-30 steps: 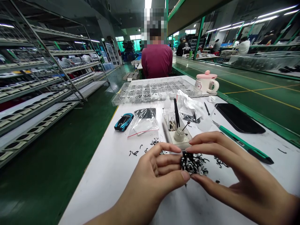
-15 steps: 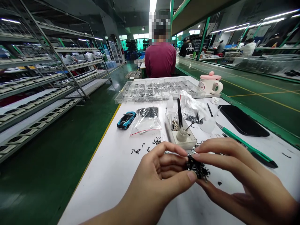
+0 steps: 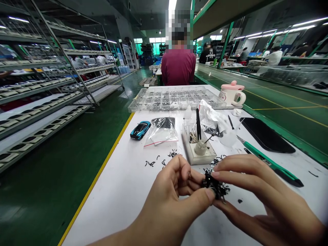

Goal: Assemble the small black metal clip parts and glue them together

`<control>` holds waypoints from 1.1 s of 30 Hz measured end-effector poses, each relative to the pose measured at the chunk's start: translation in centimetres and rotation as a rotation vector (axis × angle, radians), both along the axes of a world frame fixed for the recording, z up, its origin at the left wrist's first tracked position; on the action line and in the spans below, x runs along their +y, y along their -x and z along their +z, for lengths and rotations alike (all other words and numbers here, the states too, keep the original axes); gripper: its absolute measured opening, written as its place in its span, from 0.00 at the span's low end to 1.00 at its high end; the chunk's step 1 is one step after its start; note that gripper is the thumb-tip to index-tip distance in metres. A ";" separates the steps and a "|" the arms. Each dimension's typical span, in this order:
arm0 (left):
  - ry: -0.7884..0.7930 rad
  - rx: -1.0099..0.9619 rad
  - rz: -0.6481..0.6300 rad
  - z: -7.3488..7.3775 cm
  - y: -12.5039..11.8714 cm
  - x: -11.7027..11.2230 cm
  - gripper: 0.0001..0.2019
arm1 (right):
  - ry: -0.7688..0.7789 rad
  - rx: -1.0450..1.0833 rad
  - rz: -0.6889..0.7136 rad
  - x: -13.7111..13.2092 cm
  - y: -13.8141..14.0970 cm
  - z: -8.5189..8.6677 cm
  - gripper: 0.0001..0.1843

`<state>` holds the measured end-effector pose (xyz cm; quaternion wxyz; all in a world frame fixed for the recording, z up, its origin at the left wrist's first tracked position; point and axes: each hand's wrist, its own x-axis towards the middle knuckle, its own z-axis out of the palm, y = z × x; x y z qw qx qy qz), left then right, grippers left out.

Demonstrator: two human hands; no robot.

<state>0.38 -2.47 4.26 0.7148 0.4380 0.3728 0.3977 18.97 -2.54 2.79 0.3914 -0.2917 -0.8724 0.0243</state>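
A small black and silver assembly of fine, jagged parts point(image 3: 217, 187) is held between both hands above the white table; its exact kind I cannot make out. My left hand point(image 3: 176, 194) pinches it from the left, thumb in front and index finger curled back. My right hand point(image 3: 258, 188) grips its right side between thumb and fingertips. Just behind the hands stands a whitish holder block point(image 3: 203, 158) with a small jar point(image 3: 200, 147) and black tweezers point(image 3: 198, 124). Small loose black parts point(image 3: 150, 163) lie to the left, and a green utility knife point(image 3: 271, 162) lies to the right.
A clear compartment tray point(image 3: 176, 99) of small parts spans the table's far end beside a lidded mug point(image 3: 232, 94). A blue toy car point(image 3: 140, 130), a plastic bag point(image 3: 161, 131) and a black phone-like slab point(image 3: 268, 134) lie nearer. A person in maroon point(image 3: 178, 66) sits ahead.
My left index finger has curled back from the top of the black assembly. The assembly has tilted slightly in my fingers. The whole view has shifted a little.
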 end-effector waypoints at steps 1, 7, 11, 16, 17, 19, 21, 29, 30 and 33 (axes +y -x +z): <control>0.009 -0.005 0.006 0.1 0.0 0.0 0.17 | 0.010 0.010 0.001 0.0 0.0 0.0 0.14; -0.022 0.053 0.100 -0.1 -0.1 0.3 0.17 | -0.007 -0.006 -0.055 -0.4 -0.2 -0.3 0.08; -0.236 0.227 0.147 -0.2 -0.1 0.3 0.17 | -0.063 -0.048 -0.125 -0.5 -0.1 -0.4 0.04; -0.437 0.336 0.180 -0.6 -0.1 0.2 0.17 | -0.192 -0.122 -0.167 -0.7 -0.2 -0.7 0.08; -0.469 0.362 0.189 -0.7 -0.1 0.2 0.17 | -0.218 -0.149 -0.165 -0.7 -0.3 -0.8 0.10; -0.531 0.404 0.200 -1.0 -0.1 0.3 0.16 | -0.257 -0.195 -0.149 -0.8 -0.6 -0.9 0.12; -0.581 0.432 0.203 -1.3 -0.1 0.3 0.16 | -0.269 -0.228 -0.143 -0.8 -0.8 -1.1 0.14; -0.648 0.462 0.185 -1.5 -0.2 0.1 0.16 | -0.198 -0.240 -0.163 -0.3 -1.2 -2.2 0.16; -0.616 0.465 0.169 -1.3 -0.1 0.1 0.17 | -0.191 -0.237 -0.156 -0.3 -1.2 -2.2 0.16; -0.486 0.427 0.133 -0.5 -0.1 0.1 0.18 | -0.140 -0.213 -0.133 -0.4 -1.3 -1.7 0.19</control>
